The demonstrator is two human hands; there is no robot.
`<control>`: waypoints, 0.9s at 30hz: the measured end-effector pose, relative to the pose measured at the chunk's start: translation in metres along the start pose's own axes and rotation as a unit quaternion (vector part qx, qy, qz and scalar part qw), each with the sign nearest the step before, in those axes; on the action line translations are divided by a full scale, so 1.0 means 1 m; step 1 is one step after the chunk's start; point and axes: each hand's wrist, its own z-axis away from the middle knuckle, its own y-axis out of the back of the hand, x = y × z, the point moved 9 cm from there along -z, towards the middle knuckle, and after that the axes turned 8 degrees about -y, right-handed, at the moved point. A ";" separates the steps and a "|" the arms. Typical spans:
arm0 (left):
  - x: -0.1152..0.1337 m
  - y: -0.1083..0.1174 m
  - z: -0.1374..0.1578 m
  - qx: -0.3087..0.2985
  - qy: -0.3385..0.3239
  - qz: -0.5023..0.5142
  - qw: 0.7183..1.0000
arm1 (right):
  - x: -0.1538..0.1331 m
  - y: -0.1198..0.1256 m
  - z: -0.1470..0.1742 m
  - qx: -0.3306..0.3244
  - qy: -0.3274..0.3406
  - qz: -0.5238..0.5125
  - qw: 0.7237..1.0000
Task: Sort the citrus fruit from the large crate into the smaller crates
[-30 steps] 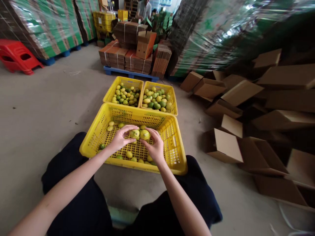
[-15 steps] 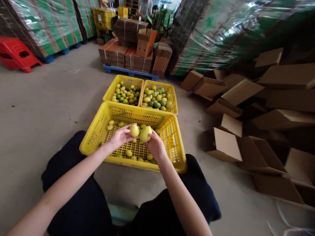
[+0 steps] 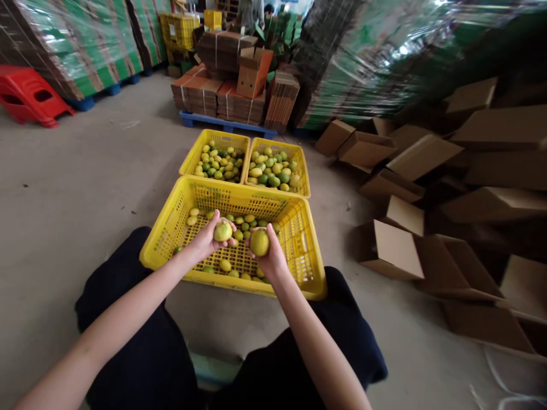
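My left hand [image 3: 207,238] is closed around a yellow-green lemon [image 3: 223,231], palm turned up. A larger yellow lemon [image 3: 259,242] rests in the curled fingers of my right hand [image 3: 273,256]. Both hands are held above the near yellow crate [image 3: 162,233], a small gap between the two fruits. Loose lemons [image 3: 225,265] lie on the crate's slotted floor, some yellow and some green, partly hidden under my hands. The crate sits in front of my knees.
Beyond it stand two smaller-looking yellow crates, a left one [image 3: 188,162] and a right one [image 3: 302,171], both holding many lemons. Cardboard boxes [image 3: 395,250] pile up at right. A red stool [image 3: 32,94] is at left. Flattened cartons on a blue pallet [image 3: 226,126] stand behind; a person [image 3: 251,14] is farther back.
My hands have moved apart, and the two lemons, close together before, are now separated. Each fruit has turned in its hand. The far person's posture has shifted.
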 end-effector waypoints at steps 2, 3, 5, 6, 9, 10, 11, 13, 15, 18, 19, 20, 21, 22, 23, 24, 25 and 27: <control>-0.004 0.000 0.000 -0.005 0.015 -0.006 1.000 | 0.004 -0.002 -0.001 -0.011 -0.021 0.003 1.000; -0.005 -0.001 0.001 -0.005 0.021 -0.003 1.000 | 0.004 -0.003 -0.001 -0.017 -0.026 0.001 1.000; -0.006 -0.001 0.002 0.002 0.024 0.010 1.000 | 0.003 -0.005 0.000 -0.028 -0.029 -0.013 0.999; -0.005 -0.001 0.002 0.006 0.022 0.018 1.000 | 0.001 -0.005 0.001 -0.034 -0.030 -0.023 0.999; 0.002 -0.005 0.003 -0.003 0.016 0.037 0.999 | -0.010 -0.004 0.006 -0.046 -0.036 -0.056 0.997; 0.003 -0.007 0.003 -0.014 0.017 0.034 0.999 | -0.015 -0.002 0.007 -0.044 -0.035 -0.069 0.996; 0.003 -0.009 0.004 -0.029 0.021 0.019 0.999 | -0.022 0.001 0.008 -0.038 -0.030 -0.082 0.995; -0.008 -0.012 0.008 -0.072 0.049 -0.058 0.994 | -0.036 0.012 0.010 -0.013 -0.014 -0.107 0.994; -0.040 -0.013 0.021 -0.143 0.115 -0.181 0.966 | -0.049 0.026 0.012 0.021 0.003 -0.121 0.992; -0.113 -0.002 0.064 -0.278 0.276 -0.333 0.858 | -0.062 0.045 0.013 0.061 0.017 -0.135 0.989; -0.135 0.005 0.081 -0.318 0.339 -0.356 0.811 | -0.064 0.051 0.013 0.070 0.017 -0.141 0.987; -0.149 0.013 0.093 -0.337 0.382 -0.377 0.773 | -0.065 0.055 0.012 0.077 0.015 -0.146 0.986; -0.154 0.021 0.099 -0.344 0.410 -0.405 0.741 | -0.065 0.059 0.011 0.083 0.012 -0.151 0.985; -0.150 0.026 0.100 -0.351 0.426 -0.427 0.717 | -0.064 0.062 0.010 0.088 0.009 -0.153 0.984; -0.138 0.027 0.093 -0.351 0.425 -0.441 0.708 | -0.063 0.063 0.009 0.091 0.005 -0.155 0.984; -0.116 0.025 0.077 -0.335 0.405 -0.446 0.725 | -0.062 0.063 0.008 0.090 0.003 -0.156 0.984; -0.086 0.019 0.054 -0.299 0.362 -0.438 0.767 | -0.061 0.062 0.007 0.088 0.000 -0.157 0.984; -0.003 0.006 -0.007 -0.167 0.196 -0.354 0.899 | -0.058 0.056 0.007 0.081 -0.008 -0.160 0.984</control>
